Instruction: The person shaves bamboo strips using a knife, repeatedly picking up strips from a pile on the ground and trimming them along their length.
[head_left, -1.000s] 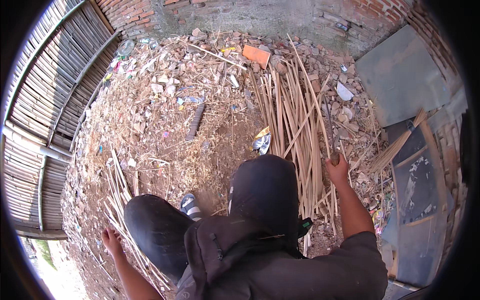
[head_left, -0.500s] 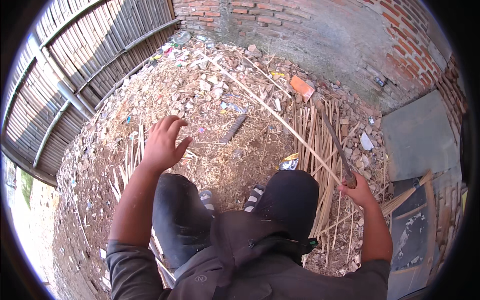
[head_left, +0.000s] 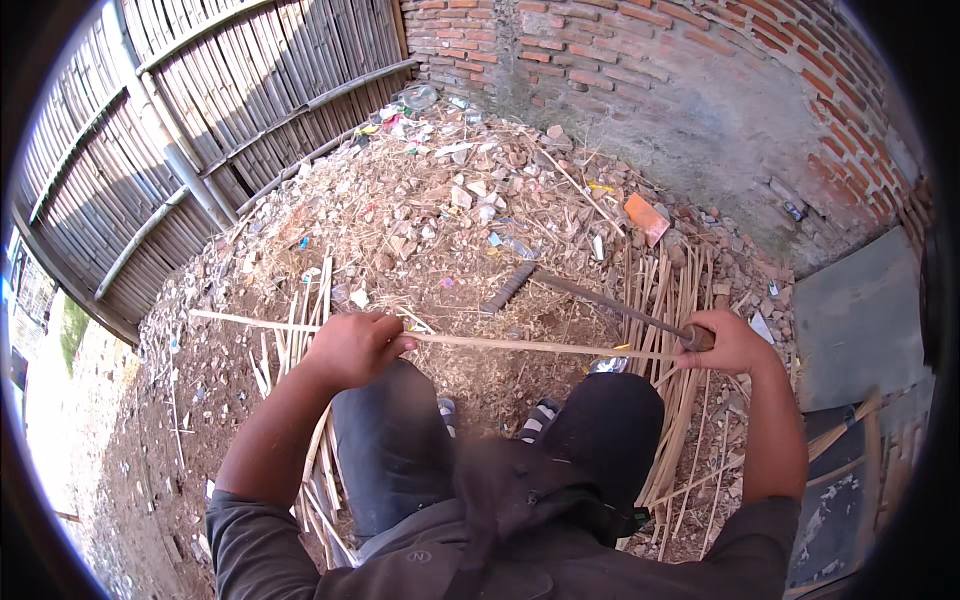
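Head | hands gripping strip, right hand also knife | clear container, contents unclear

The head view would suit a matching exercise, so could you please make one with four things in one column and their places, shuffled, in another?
Things
1. Pale strip
2. Dark-bladed tool
3. Orange slab
4. Slatted fence

Places
A. Handle in the right hand, blade pointing toward the upper left
B. Upper left of the picture
C. Spanning from the left hand to the other hand
D. On the rubble, near the brick wall

Right pairs: 1-C, 2-A, 3-D, 4-B
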